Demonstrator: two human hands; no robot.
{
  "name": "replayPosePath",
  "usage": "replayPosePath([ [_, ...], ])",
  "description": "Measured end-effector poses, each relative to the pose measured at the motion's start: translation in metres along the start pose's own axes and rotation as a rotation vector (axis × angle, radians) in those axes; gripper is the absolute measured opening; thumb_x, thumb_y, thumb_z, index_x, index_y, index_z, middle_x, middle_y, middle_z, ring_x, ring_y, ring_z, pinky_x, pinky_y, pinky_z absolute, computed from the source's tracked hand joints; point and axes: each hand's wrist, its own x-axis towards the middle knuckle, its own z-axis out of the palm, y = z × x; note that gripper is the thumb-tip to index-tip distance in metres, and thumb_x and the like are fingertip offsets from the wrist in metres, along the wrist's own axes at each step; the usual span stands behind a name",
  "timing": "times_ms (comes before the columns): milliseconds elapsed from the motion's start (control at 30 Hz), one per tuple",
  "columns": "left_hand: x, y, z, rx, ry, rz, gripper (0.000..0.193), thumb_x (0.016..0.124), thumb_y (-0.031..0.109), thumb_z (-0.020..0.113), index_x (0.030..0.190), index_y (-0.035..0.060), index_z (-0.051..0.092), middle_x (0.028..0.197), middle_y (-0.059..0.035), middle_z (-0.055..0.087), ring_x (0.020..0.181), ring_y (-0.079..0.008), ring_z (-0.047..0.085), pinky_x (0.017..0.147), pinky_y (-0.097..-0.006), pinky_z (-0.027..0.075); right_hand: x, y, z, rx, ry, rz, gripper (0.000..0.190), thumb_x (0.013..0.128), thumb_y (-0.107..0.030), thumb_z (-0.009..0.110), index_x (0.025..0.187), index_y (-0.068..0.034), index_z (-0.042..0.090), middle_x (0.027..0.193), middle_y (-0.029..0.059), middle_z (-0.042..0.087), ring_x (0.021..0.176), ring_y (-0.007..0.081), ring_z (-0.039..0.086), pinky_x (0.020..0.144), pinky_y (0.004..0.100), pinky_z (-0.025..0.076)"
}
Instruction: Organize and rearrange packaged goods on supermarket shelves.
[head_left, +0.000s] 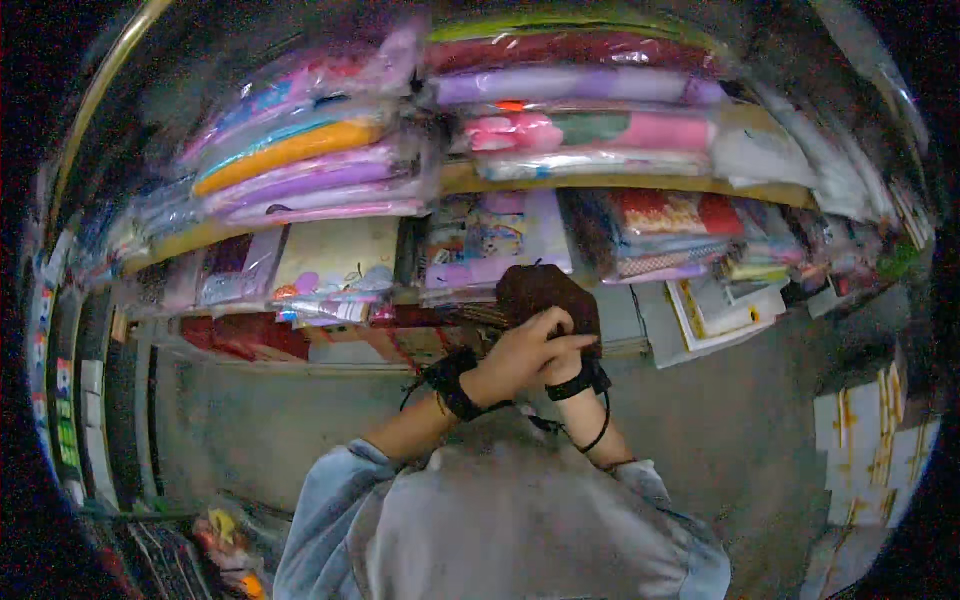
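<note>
A dark brown flat piece (544, 289) with angled corners is in front of me, at the lower shelf's edge. My right hand (564, 367) is at its near end and appears to hold it; its fingers are mostly hidden. My left hand (514, 356) crosses over from the left, with some fingers curled against the brown piece and one stretched across the right hand. Whether the left hand grips it is unclear. Black bands (454, 382) circle both wrists, and a thin black cord loops beside the right forearm.
Plastic-wrapped folded textiles (592, 131) fill the upper shelf (517, 180). More packs (337, 255) lie on the level below, with red boxes (247, 337) beneath. White-and-yellow printed packs (720, 319) jut out at right. White boxes (859, 435) are stacked on the floor (697, 420).
</note>
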Motion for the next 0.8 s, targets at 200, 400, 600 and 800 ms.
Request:
replayPosePath([
  [200,-0.052,-0.059,-0.006,0.039,0.244,-0.376,0.041,0.066,0.011,0.058,0.106,0.0079,0.047,0.097,-0.012,0.045,0.089,-0.0301,0.046,0.075,-0.0371,0.039,0.007,-0.04,0.009,-1.389,0.029,-0.476,0.037,0.081,-0.024,0.04,0.114,-0.006,0.04,0.113,0.0108,0.044,0.102,0.0241,0.043,0.089,0.0343,0.033],
  [400,-0.055,-0.115,-0.004,0.619,0.336,-0.502,0.04,0.066,0.015,0.059,0.103,0.0068,0.047,0.098,-0.0111,0.046,0.094,-0.0328,0.04,0.079,-0.041,0.034,0.003,-0.056,0.014,-1.044,-0.115,-0.485,0.04,0.083,-0.029,0.039,0.118,-0.008,0.036,0.117,0.0097,0.041,0.104,0.0227,0.042,0.087,0.0331,0.036],
  [600,-0.035,-0.155,0.022,0.821,0.353,-0.317,0.019,0.065,0.014,0.048,0.084,0.011,0.052,0.088,-0.004,0.049,0.091,-0.0195,0.043,0.079,-0.037,0.033,-0.002,-0.063,0.054,-1.27,0.004,-0.632,0.03,0.078,-0.017,0.044,0.105,-0.006,0.047,0.107,0.0119,0.048,0.1,0.0268,0.043,0.089,0.0368,0.031],
  [800,-0.031,-0.159,0.02,0.835,0.294,-0.259,0.016,0.065,0.01,0.045,0.079,0.0055,0.05,0.083,-0.0044,0.05,0.084,-0.0194,0.045,0.07,-0.0337,0.036,0.0,-0.068,0.019,-1.364,0.068,-0.68,0.03,0.078,-0.017,0.045,0.106,-0.006,0.047,0.107,0.0119,0.048,0.1,0.0266,0.043,0.089,0.0367,0.031],
])
